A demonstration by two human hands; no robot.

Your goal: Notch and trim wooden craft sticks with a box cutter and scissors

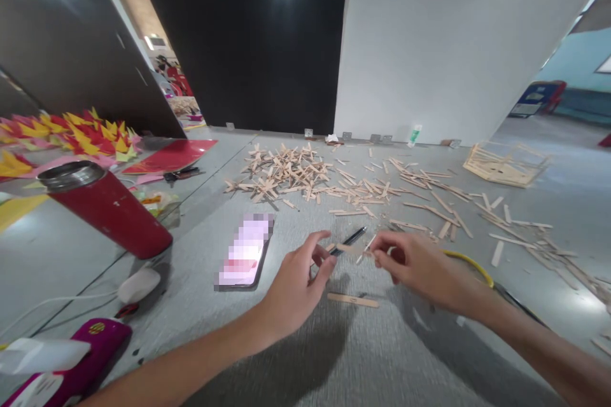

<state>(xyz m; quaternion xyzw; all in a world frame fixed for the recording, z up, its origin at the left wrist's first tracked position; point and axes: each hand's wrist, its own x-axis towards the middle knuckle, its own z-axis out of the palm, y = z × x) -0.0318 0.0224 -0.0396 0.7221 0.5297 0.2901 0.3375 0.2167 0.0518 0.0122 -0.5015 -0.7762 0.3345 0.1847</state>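
Observation:
In the head view a thin flat wooden craft stick (350, 248) spans the gap between my two hands, above the table. My left hand (298, 270) is curled around its left end, thumb and a finger closed near the tip while the index finger arches above. My right hand (405, 255) pinches the other end between thumb and fingers. A narrow pale sliver (366, 249) slants beside the right fingertips. Behind the stick lies a dark pen (352, 240). Another craft stick (353, 300) with a dark mark rests flat on the table, nearer to me.
A phone (245, 251), a red flask (107, 210) and a purple case (90, 350) are at left. Piled wooden sticks (286, 172) spread across the back. A small stick frame (506, 165) stands far right; a yellow cable (470, 261) runs by my right forearm. Panels (267, 51) rise behind.

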